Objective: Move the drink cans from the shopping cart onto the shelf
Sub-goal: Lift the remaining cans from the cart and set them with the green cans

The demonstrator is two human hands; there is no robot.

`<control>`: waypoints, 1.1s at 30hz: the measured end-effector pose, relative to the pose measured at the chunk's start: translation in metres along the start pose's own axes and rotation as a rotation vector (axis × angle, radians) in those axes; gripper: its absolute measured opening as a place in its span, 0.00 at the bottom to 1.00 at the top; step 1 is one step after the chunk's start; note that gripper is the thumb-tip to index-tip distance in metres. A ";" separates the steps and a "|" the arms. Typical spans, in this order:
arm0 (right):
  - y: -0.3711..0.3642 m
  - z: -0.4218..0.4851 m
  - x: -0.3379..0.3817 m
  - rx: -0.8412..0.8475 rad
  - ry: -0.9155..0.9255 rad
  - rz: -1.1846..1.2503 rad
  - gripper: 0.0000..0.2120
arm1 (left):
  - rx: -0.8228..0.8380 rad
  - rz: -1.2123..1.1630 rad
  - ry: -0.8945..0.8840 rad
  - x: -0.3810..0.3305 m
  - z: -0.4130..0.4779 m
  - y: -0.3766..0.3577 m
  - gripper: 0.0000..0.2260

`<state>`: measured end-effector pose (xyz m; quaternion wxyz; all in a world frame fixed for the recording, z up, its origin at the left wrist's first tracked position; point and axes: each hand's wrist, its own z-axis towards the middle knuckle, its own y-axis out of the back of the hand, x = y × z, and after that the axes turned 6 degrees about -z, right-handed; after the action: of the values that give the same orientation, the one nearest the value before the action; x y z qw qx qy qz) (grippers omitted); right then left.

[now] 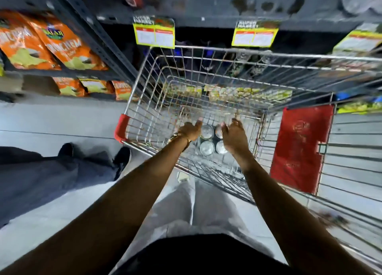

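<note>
while seen from the head camera, reached both arms down into the shopping cart (144, 84). found four drink cans (206, 148) upright on the cart floor, clustered between the hands. spread left hand (191, 131) wide beside the cans, gripping nothing. hovered right hand (234, 135) over them, fingers loosely apart, empty. faced the shelf (206, 12) ahead.
</note>
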<state>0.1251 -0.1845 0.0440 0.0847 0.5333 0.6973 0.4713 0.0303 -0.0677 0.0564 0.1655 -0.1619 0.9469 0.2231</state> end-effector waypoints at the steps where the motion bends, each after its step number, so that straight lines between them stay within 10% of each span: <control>1: -0.007 0.003 -0.014 0.029 -0.049 -0.031 0.23 | 0.050 -0.047 0.061 0.002 0.006 -0.008 0.28; 8: -0.027 0.020 -0.057 -0.018 -0.313 0.373 0.30 | 0.187 -0.502 0.250 0.011 0.036 -0.056 0.26; 19: -0.016 0.033 -0.070 0.083 -0.433 0.654 0.15 | -0.066 -0.382 0.171 0.015 0.039 -0.054 0.24; 33: 0.136 -0.046 0.031 -0.396 -0.099 0.496 0.17 | -0.410 -0.107 -0.612 -0.094 -0.106 0.049 0.16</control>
<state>0.1741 -0.1873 0.1827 0.1034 0.6824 0.4359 0.5776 0.0700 -0.0551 0.2004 0.4166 -0.1669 0.7792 0.4374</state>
